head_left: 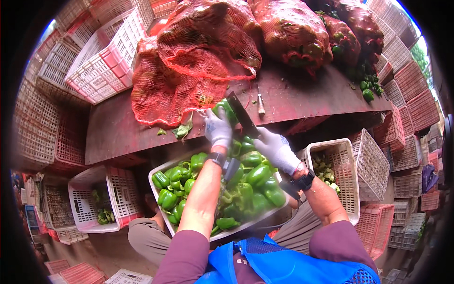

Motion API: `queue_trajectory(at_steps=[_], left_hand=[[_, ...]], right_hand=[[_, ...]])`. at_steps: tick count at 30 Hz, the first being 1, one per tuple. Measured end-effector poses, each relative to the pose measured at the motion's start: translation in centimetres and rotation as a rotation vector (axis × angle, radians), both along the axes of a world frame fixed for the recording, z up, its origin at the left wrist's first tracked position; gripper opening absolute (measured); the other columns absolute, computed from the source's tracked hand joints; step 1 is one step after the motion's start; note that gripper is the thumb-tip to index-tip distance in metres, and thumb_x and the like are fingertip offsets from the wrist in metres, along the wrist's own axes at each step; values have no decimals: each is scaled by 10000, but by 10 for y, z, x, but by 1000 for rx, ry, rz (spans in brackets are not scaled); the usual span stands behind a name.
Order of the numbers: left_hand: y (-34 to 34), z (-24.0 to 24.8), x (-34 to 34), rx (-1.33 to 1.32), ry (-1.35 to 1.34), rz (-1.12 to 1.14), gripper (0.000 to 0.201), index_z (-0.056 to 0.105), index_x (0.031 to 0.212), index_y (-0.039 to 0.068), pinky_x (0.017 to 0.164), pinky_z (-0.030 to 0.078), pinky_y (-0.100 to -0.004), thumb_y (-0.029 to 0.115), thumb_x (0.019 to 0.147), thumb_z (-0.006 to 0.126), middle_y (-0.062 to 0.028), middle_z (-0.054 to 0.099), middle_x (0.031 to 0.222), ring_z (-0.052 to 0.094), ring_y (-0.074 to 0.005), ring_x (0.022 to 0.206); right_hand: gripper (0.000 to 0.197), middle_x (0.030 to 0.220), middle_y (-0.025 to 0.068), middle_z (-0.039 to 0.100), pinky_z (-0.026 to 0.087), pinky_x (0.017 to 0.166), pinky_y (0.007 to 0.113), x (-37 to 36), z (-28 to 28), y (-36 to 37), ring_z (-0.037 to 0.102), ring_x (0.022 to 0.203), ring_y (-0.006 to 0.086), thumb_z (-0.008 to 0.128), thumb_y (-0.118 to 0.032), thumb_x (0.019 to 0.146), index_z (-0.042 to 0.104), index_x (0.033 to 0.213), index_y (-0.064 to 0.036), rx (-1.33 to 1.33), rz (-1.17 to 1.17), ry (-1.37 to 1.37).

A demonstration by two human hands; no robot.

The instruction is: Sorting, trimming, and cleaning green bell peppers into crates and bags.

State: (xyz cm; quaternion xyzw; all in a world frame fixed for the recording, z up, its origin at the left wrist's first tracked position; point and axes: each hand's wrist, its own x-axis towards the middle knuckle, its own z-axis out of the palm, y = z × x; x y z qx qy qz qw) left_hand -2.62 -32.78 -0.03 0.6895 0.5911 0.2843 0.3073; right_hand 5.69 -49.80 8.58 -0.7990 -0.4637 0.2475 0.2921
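My gloved left hand (218,128) is closed around a green bell pepper (225,110), raised just over the near edge of the table. In my gloved right hand (277,150) is a knife (242,115) with a broad dark blade. The blade points up and to the left, beside the pepper; whether it touches the pepper I cannot tell. Below both wrists, between my knees, a white crate (285,202) is heaped with green bell peppers (260,176).
Red mesh sacks (295,35) line the back of the dark table (302,97), and a slack red net (175,90) spreads left. A small light-handled tool (260,105) lies there. Crates with green scraps stand left (85,220) and right (349,189); stacked crates (35,123) surround me.
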Motion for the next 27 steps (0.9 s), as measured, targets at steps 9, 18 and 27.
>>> queue_trajectory(at_steps=[9, 18, 27], left_hand=[[10, 1, 3, -62, 1, 4, 617, 543, 1152, -21, 844, 465, -537, 537, 970, 349, -323, 623, 1062, 606, -478, 988], [10, 0, 5, -125, -86, -109, 632, 476, 1306, -13, 908, 457, -503, 514, 970, 381, -325, 593, 1155, 579, -467, 1077], [32, -26, -10, -243, -540, 40, 915, 314, 1429, -51, 971, 448, -389, 512, 822, 701, -257, 545, 1296, 569, -333, 1162]], right_hand=[[374, 906, 219, 674, 496, 755, 424, 19, 5, 51, 661, 862, 352, 549, -293, 843, 588, 1051, 16, -70, 74, 164], [320, 925, 224, 675, 499, 784, 435, 16, -47, 77, 650, 890, 381, 524, -270, 823, 627, 971, -6, -120, 29, 88], [329, 884, 167, 701, 522, 729, 483, 38, 28, 39, 677, 833, 367, 555, -288, 866, 580, 1151, -126, -1, -106, -519]])
